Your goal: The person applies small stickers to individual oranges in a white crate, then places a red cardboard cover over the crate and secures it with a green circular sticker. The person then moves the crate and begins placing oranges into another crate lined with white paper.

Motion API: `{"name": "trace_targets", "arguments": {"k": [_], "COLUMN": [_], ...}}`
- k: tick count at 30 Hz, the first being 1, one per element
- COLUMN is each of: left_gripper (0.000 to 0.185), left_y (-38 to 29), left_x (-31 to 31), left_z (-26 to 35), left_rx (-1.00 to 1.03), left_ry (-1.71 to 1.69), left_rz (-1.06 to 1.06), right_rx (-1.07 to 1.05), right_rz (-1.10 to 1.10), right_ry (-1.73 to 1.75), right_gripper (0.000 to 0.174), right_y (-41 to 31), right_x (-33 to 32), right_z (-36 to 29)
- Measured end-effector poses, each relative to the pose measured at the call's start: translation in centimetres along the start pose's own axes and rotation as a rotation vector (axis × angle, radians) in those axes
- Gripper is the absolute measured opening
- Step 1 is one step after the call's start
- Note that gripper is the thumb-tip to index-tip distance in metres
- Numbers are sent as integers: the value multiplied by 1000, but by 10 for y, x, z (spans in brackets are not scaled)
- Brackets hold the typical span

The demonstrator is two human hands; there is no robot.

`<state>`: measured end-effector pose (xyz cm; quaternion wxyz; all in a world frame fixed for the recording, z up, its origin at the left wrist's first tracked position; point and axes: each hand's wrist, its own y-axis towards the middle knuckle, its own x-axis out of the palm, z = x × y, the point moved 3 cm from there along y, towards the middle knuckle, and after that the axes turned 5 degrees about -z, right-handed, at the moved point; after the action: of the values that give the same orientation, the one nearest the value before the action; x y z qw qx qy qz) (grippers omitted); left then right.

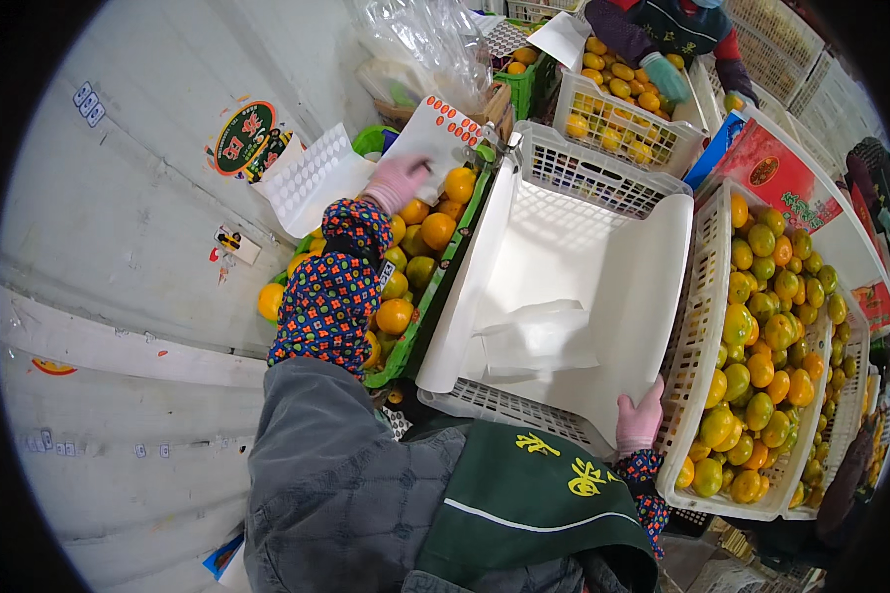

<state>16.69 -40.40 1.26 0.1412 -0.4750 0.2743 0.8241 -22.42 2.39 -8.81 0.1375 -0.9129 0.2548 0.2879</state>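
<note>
My left hand point(397, 184), in a pink glove, is over a white sheet with red oval stickers point(445, 137); its fingers are blurred, so I cannot tell whether they grip it. Below it, a green crate point(456, 256) holds orange and greenish citrus fruits point(437, 231). My right hand point(639, 419), in a pink glove, is at the near right rim of a white plastic crate point(601, 167), its thumb and fingers at the edge of the white paper liner point(630, 296). A crumpled translucent sheet point(538, 337) lies inside on the liner.
White crates of citrus point(771, 356) stand on the right, beside red printed cartons point(779, 167). A co-worker's gloved hand point(666, 76) is over another fruit crate point(623, 141) at the back. A sheet of pale stickers point(315, 178) lies by the wall; clear plastic bags point(430, 52) stand behind.
</note>
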Motion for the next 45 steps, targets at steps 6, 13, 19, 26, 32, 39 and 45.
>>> {"name": "trace_targets", "arguments": {"k": [6, 13, 19, 26, 32, 39, 45], "left_gripper": [27, 43, 30, 46, 117, 59, 36], "left_y": [45, 59, 62, 70, 69, 86, 37], "left_x": [-42, -33, -60, -38, 15, 33, -35], "left_z": [-96, -91, 41, 116, 129, 40, 2], "left_rx": [-394, -397, 27, -110, -500, -333, -485], "left_ry": [175, 238, 161, 285, 345, 14, -1069], "left_rz": [181, -205, 420, -239, -417, -114, 228], "right_rx": [3, 29, 25, 6, 25, 100, 260], "right_rz": [13, 15, 22, 23, 28, 16, -90], "right_ry": [40, -7, -3, -30, -26, -136, -230], "right_gripper": [73, 73, 72, 72, 71, 73, 72], "right_y": [-2, -2, -1, 0, 0, 2, -2], "right_x": [0, 1, 1, -1, -1, -2, -11], "right_z": [-1, -5, -6, -6, -2, -1, -18]}}
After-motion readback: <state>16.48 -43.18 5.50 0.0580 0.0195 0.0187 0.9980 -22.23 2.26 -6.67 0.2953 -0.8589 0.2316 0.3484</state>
